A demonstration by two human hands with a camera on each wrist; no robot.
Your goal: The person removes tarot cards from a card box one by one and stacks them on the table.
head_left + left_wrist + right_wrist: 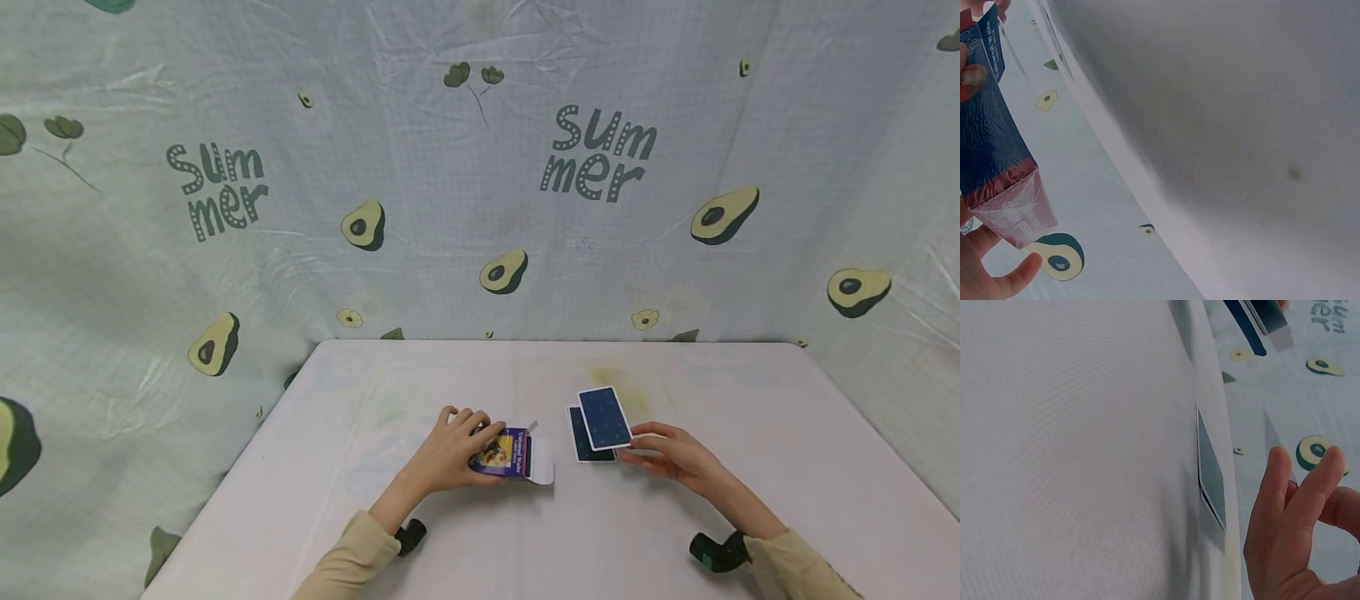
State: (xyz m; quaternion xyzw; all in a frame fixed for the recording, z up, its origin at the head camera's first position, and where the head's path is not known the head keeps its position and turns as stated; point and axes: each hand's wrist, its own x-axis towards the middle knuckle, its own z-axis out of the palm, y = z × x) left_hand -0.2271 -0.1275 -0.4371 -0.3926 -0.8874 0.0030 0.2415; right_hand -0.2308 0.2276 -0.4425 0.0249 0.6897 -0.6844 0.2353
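A purple card box (501,452) lies on the white table (420,392) with its white flap (542,461) open towards the right. My left hand (456,447) grips it from the left, fingers curled over the top. The left wrist view shows the box (991,137) close up, with my thumb (1013,275) below it. Two dark blue cards (600,423) lie overlapped, face down, to the right of the box. My right hand (663,452) rests beside them with straight fingers at the top card's near corner. In the right wrist view the cards (1210,469) lie flat, and my fingers (1291,506) hold nothing.
A pale cloth printed with avocados and the word "Summer" (600,154) hangs behind and to both sides of the table. Black wrist mounts (716,552) sit on both sleeves. The far table edge (562,342) meets the cloth.
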